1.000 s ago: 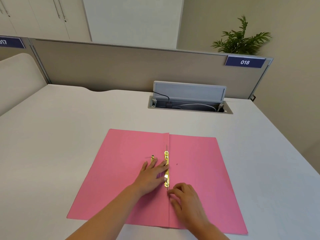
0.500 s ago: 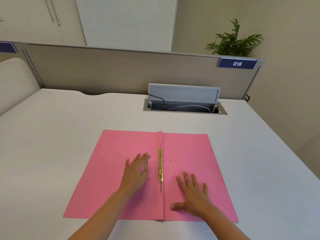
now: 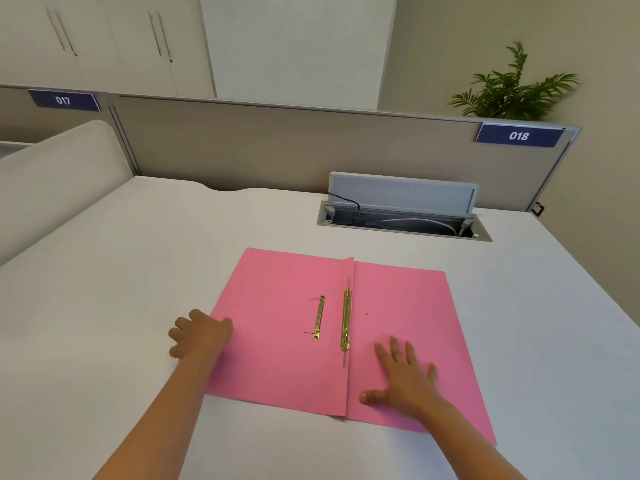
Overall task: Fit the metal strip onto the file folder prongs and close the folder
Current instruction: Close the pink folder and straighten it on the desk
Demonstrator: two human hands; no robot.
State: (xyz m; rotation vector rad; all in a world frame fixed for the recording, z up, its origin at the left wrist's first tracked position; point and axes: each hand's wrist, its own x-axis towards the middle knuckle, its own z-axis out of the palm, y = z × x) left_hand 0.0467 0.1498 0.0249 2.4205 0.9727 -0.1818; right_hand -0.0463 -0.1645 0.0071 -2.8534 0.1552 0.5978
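Pink file folder (image 3: 277, 341) lies open and flat on the white desk (image 3: 104, 271), spine crease running away from the person, both covers spread. Right hand (image 3: 403, 379) rests palm down on the right cover, fingers spread wide and flat, gripping nothing; thumb points toward the crease. Just left of that hand's fingertips, along the crease, sits the long brass fastener (image 3: 346, 320), lying lengthwise with a thin prong end showing past each of its ends. Further left of it, on the left cover and apart from it, lies the shorter metal strip (image 3: 319, 318), also lengthwise, touched by neither hand; fine wire-like ends show at its top and bottom. Left hand (image 3: 199, 332) is at the outer left edge of the left cover, fingers curled partway, thumb resting over the cover's edge; whether the fingers are under the cover cannot be told. The strip lies to the right of this hand, well apart from it. Beyond both hands, at the desk's far side, an open cable hatch (image 3: 403, 220) stands with its lid raised against the partition (image 3: 277, 147), which bears label 018 (image 3: 518, 135).
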